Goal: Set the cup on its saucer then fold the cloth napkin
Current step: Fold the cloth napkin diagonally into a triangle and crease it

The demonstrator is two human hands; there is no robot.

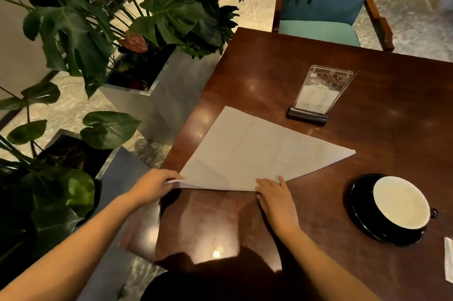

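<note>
Fingers (169, 176) of the left hand (157, 186) pinch the layered corner of the white napkin (257, 153), a creased triangle lying flat on the dark table (392, 109), while the right hand (274, 199) presses straight-fingered on its near edge, a menu stand (312, 97) beyond, cup (400, 202) on saucer (360, 215) further right.

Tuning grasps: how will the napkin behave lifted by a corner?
Likely floppy: the napkin lies in a folded triangle, layers parting where the left hand pinches its corner. Probably light; may slide on the glossy table, hence the right hand pressing it.
</note>
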